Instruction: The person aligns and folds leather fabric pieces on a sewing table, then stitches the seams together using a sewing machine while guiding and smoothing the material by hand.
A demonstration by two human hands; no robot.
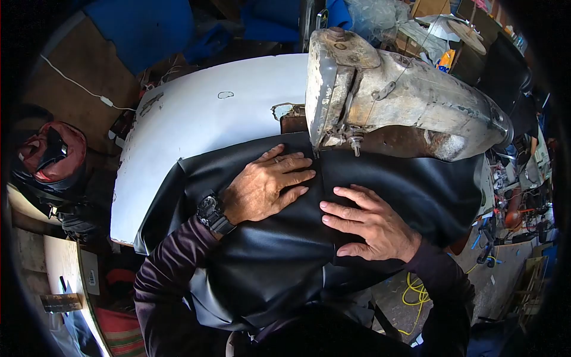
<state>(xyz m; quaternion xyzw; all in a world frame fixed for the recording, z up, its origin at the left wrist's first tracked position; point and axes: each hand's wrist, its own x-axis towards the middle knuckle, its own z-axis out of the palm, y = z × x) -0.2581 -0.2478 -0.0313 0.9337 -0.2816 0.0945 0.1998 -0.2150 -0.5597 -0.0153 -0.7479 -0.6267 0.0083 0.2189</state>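
Note:
Black glossy sheet material [256, 268] drapes over the white table and down its front, with a seam line running between my hands. My left hand [264, 185] lies flat on it left of the seam, fingers spread and pointing right, with a black watch [214, 213] on the wrist. On the right side my right hand [372, 226] rests with its fingers apart, tips close to the seam. Just beyond my fingertips stands a worn, pale sewing machine [404, 89]; its needle area [316, 152] meets the far part of the material.
The white tabletop [208, 113] extends behind and left. A red and black bag [56, 152] sits at the far left. Yellow cord [416, 291] lies on the floor at the lower right. Tools and clutter [517, 196] fill the right side, with blue material [143, 30] behind.

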